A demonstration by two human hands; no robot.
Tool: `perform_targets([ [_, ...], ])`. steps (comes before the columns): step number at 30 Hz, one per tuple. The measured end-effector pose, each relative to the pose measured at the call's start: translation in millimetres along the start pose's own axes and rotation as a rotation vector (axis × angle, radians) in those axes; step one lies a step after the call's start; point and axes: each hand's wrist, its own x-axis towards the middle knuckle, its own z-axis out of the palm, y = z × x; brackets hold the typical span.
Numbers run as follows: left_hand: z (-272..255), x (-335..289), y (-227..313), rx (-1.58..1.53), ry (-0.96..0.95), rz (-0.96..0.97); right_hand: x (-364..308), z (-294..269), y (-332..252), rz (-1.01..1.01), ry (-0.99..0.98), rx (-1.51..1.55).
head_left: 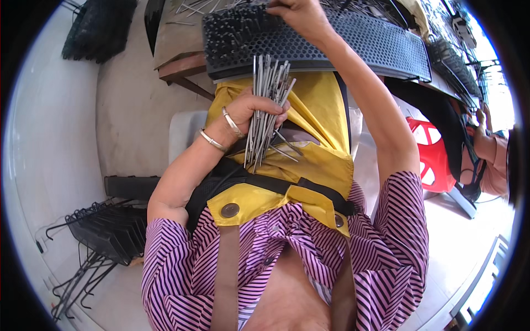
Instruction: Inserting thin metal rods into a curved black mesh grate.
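My left hand [248,110] is wrapped round a bundle of thin grey metal rods [258,135] above my lap, their ends fanning out above and below the fist. One or two rods slant out of the bundle toward the yellow apron [326,110]. Over a dark board full of round holes [364,47], my right hand [301,12] is closed in a pinch at the top edge of the view. What its fingertips hold, if anything, cannot be made out. Dark short pieces [234,36] stand close together in the left part of the board.
Loose rods [190,10] lie on the table beyond the board. Black racks with hooks [105,231] stand at the lower left, and a dark bundle [99,27] is at the upper left. At the right, another person [486,149] sits near a red stool [433,160].
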Motion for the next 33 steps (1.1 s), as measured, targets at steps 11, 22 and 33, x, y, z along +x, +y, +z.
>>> perform_targets([
  [11,3.2,0.8,2.2,0.038,-0.026,-0.001,4.8,1.9,-1.4,-0.242,-0.01,-0.017],
  [22,-0.3,-4.7,-1.0,0.056,0.013,-0.001,-16.1,9.9,-2.7,-0.144,0.337,0.039],
  [33,10.2,0.9,7.7,0.094,-0.024,0.038,-41.1,-8.4,-29.2,-0.212,0.226,-0.453],
])
